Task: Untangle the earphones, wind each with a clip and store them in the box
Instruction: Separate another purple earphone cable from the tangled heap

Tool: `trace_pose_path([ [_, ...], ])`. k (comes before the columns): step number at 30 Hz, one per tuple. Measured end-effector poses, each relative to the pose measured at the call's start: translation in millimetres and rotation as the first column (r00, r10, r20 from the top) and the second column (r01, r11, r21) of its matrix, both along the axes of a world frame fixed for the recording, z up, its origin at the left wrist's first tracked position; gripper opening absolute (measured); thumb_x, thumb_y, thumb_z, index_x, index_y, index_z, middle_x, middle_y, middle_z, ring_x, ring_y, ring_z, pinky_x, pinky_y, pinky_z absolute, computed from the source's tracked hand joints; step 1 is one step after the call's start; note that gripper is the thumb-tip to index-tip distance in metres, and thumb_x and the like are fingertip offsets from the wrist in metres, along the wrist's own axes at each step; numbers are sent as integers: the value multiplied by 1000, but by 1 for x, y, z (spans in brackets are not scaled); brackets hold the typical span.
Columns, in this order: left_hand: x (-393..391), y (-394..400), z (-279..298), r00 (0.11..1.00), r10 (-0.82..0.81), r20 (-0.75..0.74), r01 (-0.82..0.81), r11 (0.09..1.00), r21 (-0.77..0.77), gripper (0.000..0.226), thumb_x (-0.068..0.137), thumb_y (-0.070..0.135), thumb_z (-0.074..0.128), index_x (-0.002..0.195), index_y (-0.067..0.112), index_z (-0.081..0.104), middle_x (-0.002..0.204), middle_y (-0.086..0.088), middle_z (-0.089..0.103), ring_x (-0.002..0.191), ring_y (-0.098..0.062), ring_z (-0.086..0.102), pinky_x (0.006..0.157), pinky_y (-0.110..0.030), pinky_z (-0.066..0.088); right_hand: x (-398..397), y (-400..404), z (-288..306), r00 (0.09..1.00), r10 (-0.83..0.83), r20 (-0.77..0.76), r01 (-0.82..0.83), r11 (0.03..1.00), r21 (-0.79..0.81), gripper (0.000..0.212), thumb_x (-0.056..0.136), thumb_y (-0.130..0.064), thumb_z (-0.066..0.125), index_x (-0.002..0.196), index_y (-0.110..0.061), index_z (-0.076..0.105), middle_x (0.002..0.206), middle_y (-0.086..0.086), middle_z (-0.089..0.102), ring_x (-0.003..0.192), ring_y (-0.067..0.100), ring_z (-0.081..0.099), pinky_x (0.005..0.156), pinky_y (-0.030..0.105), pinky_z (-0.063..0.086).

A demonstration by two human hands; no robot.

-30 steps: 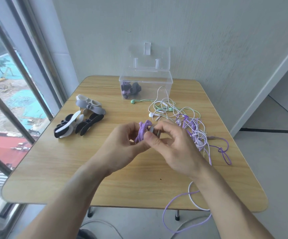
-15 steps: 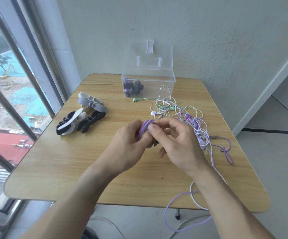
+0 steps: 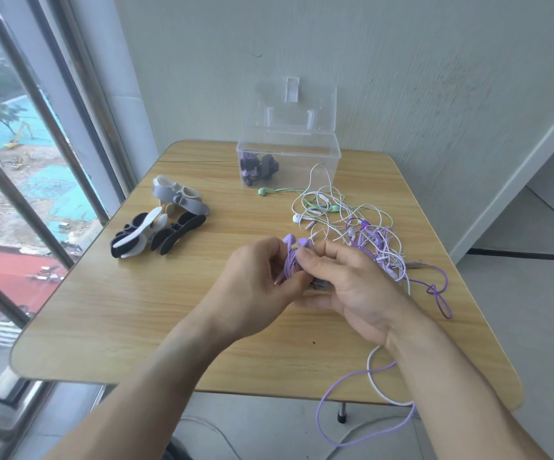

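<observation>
- The clear box (image 3: 288, 161), lid up, holds what we take for two wound earphones, purple and black.
- Nearer us than the box, our left hand (image 3: 255, 287) and right hand (image 3: 348, 287) pinch a purple earphone bundle (image 3: 291, 257), fingers curled.
- Right of the bundle lies the tangle (image 3: 365, 234).

I see left hand (image 3: 255, 277) and right hand (image 3: 351, 280) gripping a purple earphone bundle (image 3: 290, 258) mid-frame over the desk (image 3: 136, 310); open box (image 3: 288, 161) top center, clips (image 3: 162, 227) left.
</observation>
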State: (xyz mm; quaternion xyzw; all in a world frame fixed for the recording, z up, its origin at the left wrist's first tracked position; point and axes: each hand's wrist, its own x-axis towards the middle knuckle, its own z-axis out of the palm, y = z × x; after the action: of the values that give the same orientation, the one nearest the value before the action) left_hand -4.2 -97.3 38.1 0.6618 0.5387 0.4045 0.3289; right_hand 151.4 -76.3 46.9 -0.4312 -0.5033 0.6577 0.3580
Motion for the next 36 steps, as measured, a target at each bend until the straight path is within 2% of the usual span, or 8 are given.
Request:
trace_pose_path([
  [5, -2, 1, 5, 995, -12, 95, 21, 995, -97, 36, 73, 44, 79, 82, 10, 70, 84, -14, 72, 73, -31, 65, 79, -52, 56, -2, -2, 3, 986, -158, -53, 160, 986, 36, 9, 85, -1, 72, 86, 3, 64, 73, 14, 69, 64, 20, 68, 68, 37, 62],
  [8, -2, 1, 8, 984, 22, 176, 8, 986, -166, 31, 74, 31, 88, 78, 7, 70, 75, -12, 70, 67, -14, 55, 68, -37, 48, -1, -3, 6, 978, -207, -38, 210, 974, 81, 11, 82, 3, 75, 83, -4, 66, 76, 12, 72, 65, 20, 70, 68, 39, 62],
  [13, 1, -2, 15, 963, 22, 270, 43, 972, -233, 23, 70, 17, 90, 66, 16, 67, 64, 6, 58, 60, -7, 48, 60, -16, 41, 3, -6, 14, 984, -165, -63, 169, 983, 66, 14, 81, 8, 73, 80, -3, 65, 72, 11, 72, 59, 17, 65, 63, 34, 60],
  [18, 5, -7, 16, 980, 67, 187, -34, 983, -178, 31, 64, 23, 94, 56, 22, 63, 57, 1, 55, 58, -7, 44, 54, -16, 37, 5, -7, 15, 979, -191, -72, 192, 981, 9, 20, 79, 11, 73, 77, -6, 63, 71, 11, 71, 59, 21, 65, 59, 31, 58],
  [21, 4, -7, 15, 985, 103, 140, -82, 985, -149, 31, 60, 26, 95, 55, 22, 64, 71, -14, 68, 77, -4, 53, 62, -22, 44, 5, -7, 14, 976, -201, -83, 201, 980, -4, 21, 78, 12, 74, 77, -7, 63, 72, 11, 71, 64, 23, 67, 59, 31, 58],
  [24, 5, -8, 13, 991, 118, 59, -110, 987, -120, 33, 59, 31, 95, 62, 16, 66, 79, -11, 72, 83, -3, 52, 75, -37, 51, 5, -7, 11, 973, -208, -100, 206, 978, -31, 25, 75, 14, 74, 78, -7, 61, 72, 8, 69, 63, 19, 70, 56, 28, 57],
  [30, 9, -6, 10, 985, 171, -16, -172, 982, -77, 31, 59, 28, 94, 69, 13, 69, 82, -3, 76, 81, 0, 55, 77, -37, 55, 6, -4, 5, 952, -226, -206, 190, 965, -179, 28, 53, 1, 77, 78, -5, 64, 73, 10, 71, 66, 22, 72, 60, 32, 61],
  [36, 4, -5, 11, 974, 202, 97, -183, 967, -177, 22, 63, 17, 91, 70, 15, 70, 74, -4, 74, 68, -5, 58, 65, -30, 51, 7, -1, 5, 964, -166, -208, 128, 974, -184, 28, 60, -8, 77, 88, -3, 72, 85, 13, 75, 71, 21, 71, 69, 34, 63],
])
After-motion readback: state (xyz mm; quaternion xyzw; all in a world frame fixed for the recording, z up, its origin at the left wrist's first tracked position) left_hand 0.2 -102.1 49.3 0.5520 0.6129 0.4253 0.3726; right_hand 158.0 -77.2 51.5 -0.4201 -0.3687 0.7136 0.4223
